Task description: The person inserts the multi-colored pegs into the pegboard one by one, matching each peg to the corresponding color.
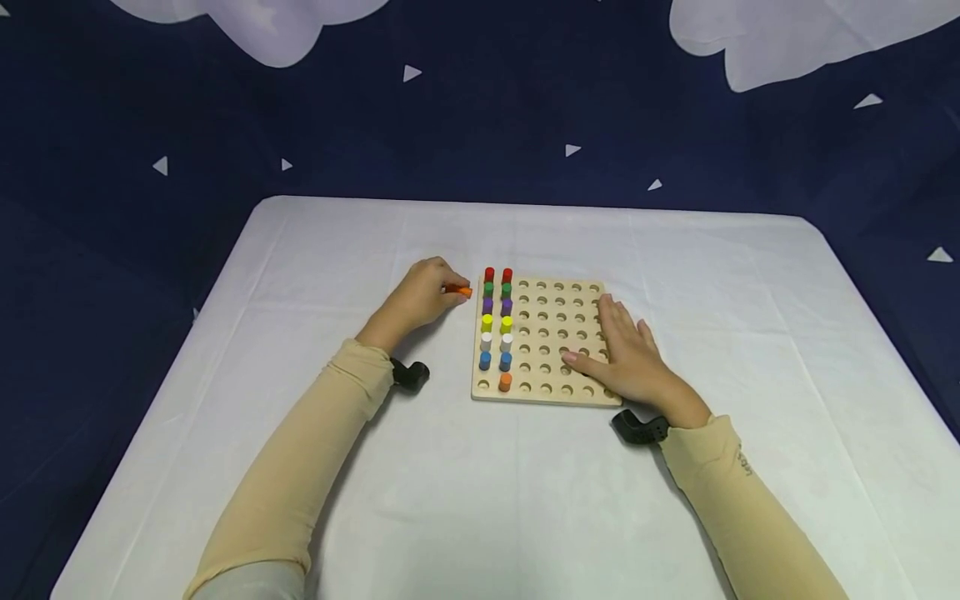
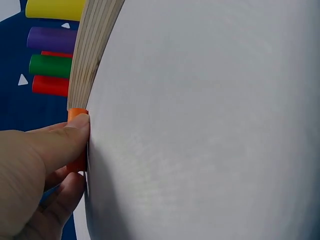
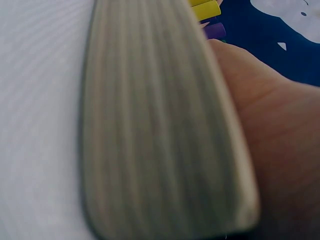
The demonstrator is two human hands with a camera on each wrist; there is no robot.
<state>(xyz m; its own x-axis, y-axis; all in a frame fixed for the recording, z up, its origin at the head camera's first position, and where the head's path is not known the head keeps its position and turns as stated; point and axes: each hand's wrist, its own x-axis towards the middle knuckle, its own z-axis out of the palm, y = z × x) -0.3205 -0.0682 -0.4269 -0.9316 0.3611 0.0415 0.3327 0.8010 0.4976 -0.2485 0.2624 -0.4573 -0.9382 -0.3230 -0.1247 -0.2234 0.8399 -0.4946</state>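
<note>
My left hand (image 1: 422, 293) pinches an orange peg (image 2: 76, 162) between thumb and fingers, just left of the pegboard's far left corner. The peg lies on its side, low by the white cloth. A square wooden pegboard (image 1: 551, 392) with rows of round holes lies on the table. Its two left columns hold paired red, green, purple, yellow, white and blue pegs; one more orange peg (image 1: 506, 382) stands at the near end of the second column. Beside it, the first column's near hole is bare. My right hand (image 1: 630, 358) rests flat on the board's right side, fingers straight, thumb across the holes.
A white cloth covers the table (image 1: 465, 500), its far edge meeting a dark blue backdrop (image 1: 495, 108) with white shapes. Black wrist devices (image 1: 411, 377) sit under both wrists, the right one close to the board's near right corner.
</note>
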